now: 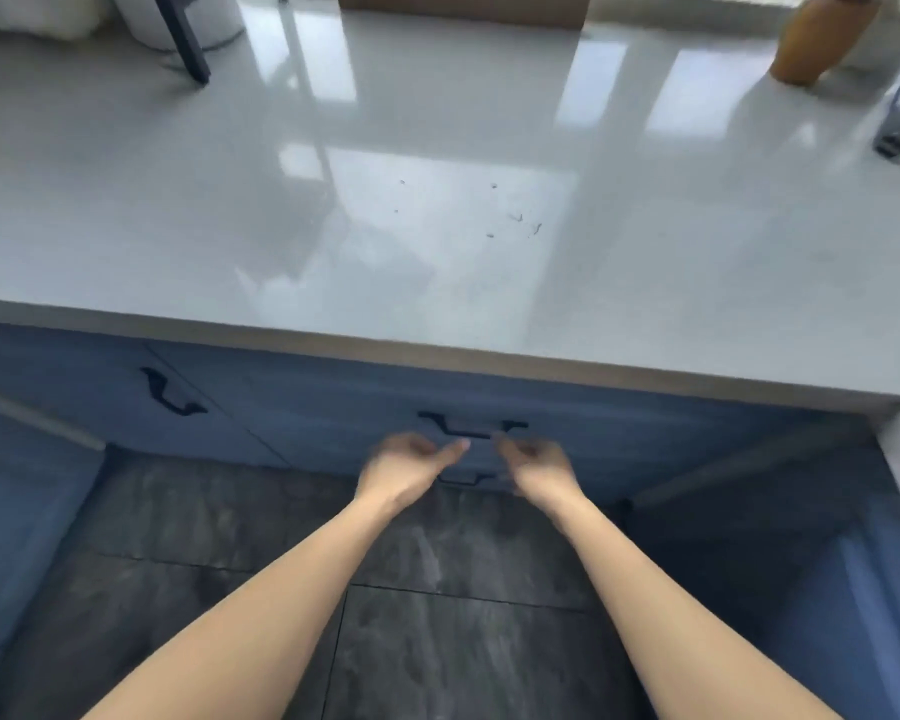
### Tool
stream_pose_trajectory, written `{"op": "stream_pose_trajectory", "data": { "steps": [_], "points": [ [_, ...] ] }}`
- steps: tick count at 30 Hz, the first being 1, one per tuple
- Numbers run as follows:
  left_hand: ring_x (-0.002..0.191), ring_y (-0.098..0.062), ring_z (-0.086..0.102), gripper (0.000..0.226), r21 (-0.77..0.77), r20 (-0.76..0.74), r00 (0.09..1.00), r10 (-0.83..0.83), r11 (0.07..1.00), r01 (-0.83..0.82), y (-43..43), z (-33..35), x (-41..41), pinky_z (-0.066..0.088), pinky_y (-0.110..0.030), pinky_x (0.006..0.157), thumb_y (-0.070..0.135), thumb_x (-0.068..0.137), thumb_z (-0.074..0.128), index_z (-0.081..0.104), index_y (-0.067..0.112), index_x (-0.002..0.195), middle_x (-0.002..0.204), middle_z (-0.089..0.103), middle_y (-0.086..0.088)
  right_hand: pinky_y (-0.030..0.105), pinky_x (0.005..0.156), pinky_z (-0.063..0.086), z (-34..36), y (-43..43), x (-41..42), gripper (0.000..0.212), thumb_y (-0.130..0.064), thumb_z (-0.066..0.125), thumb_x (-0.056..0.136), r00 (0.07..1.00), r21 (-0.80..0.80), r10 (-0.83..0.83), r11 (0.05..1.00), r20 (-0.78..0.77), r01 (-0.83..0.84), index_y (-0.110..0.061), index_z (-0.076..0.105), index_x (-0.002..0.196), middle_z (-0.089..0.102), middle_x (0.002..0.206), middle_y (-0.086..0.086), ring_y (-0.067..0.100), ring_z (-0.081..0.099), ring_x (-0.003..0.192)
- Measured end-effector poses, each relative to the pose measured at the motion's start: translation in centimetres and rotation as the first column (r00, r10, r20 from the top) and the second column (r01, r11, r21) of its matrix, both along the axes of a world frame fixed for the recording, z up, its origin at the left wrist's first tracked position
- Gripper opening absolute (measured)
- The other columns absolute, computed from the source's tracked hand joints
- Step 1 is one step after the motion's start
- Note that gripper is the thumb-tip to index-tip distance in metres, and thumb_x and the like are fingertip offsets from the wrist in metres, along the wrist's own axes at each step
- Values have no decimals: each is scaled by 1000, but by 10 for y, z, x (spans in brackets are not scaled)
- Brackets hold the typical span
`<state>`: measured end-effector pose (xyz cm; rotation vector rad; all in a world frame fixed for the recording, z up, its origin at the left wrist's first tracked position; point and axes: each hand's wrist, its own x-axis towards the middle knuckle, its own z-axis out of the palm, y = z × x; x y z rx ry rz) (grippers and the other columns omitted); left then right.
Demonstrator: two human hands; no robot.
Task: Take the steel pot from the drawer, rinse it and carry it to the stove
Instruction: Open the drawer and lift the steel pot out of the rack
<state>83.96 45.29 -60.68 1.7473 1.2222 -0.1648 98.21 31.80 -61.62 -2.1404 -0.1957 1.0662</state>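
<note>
- Drawer-opening is the step in hand: the left hand [406,467] and right hand [536,467] reach side by side toward the black upper handle [471,427] of the blue drawer [354,407], which sits closed under the grey surface [437,200].
- Fingers [455,449] of both hands look loosely curled and clamp on nothing. They are just short of the handle bar, though blur hides the finer detail.
- Steel pot: not in view. It is presumably inside a closed drawer at 12 o'clock of the hands, and which drawer cannot be told, since a lower handle [466,480] shows between the wrists.
- Pointing and long axis of the pot cannot be judged while it is hidden. The upper handle's long axis runs 9 to 3 o'clock.
- Next move likely calls for hooking the bar and pulling straight toward 6 o'clock, with the body clear of the drawer's path.
- Sink and stove are not visible; an ochre vase [822,39] stands at 1 o'clock on the surface.
</note>
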Motion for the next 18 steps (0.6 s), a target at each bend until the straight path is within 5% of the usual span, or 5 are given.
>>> {"op": "stream_pose_trajectory", "data": {
  "steps": [4, 7, 10, 14, 18],
  "points": [
    [94, -23, 75, 80, -55, 88, 992, 93, 995, -89, 15, -61, 30, 56, -33, 80, 86, 70, 75, 76, 11, 98, 99, 80, -3, 49, 91, 64, -48, 21, 14, 63, -67, 73, 84, 991, 90, -110, 989, -70, 116, -9, 75, 106, 80, 98, 8, 26, 78, 91],
    [66, -10, 69, 54, -92, 213, 955, 206, 977, -190, 16, -74, 38, 47, -21, 60, 53, 84, 87, 73, 1, 78, 79, 76, -14, 44, 91, 65, -65, 25, 11, 50, -47, 81, 89, 959, 226, -236, 937, -157, 268, 1, 74, 104, 82, 95, 12, 27, 79, 94],
    [66, -7, 66, 36, -198, 312, 892, 328, 940, -277, 6, -81, 37, 46, -8, 53, 30, 89, 89, 68, 2, 83, 83, 73, -15, 39, 87, 63, -74, 28, -2, 31, -28, 80, 94, 890, 341, -363, 829, -275, 443, -3, 65, 105, 79, 84, 4, 21, 80, 87],
    [65, -5, 69, 36, -217, 375, 845, 381, 923, -319, 2, -92, 37, 49, -10, 58, 32, 87, 91, 66, 5, 89, 101, 81, -26, 27, 75, 60, -82, 28, -6, 45, -30, 80, 93, 877, 382, -387, 793, -286, 474, 5, 65, 118, 79, 85, 3, 15, 77, 80],
    [62, -4, 70, 36, -247, 413, 828, 379, 922, -299, 1, -92, 35, 53, -12, 62, 29, 88, 90, 69, 0, 92, 97, 83, -23, 18, 61, 57, -81, 27, -9, 27, -26, 77, 96, 886, 411, -380, 786, -267, 462, -7, 57, 92, 77, 86, 12, 14, 74, 69]
  ]
}}
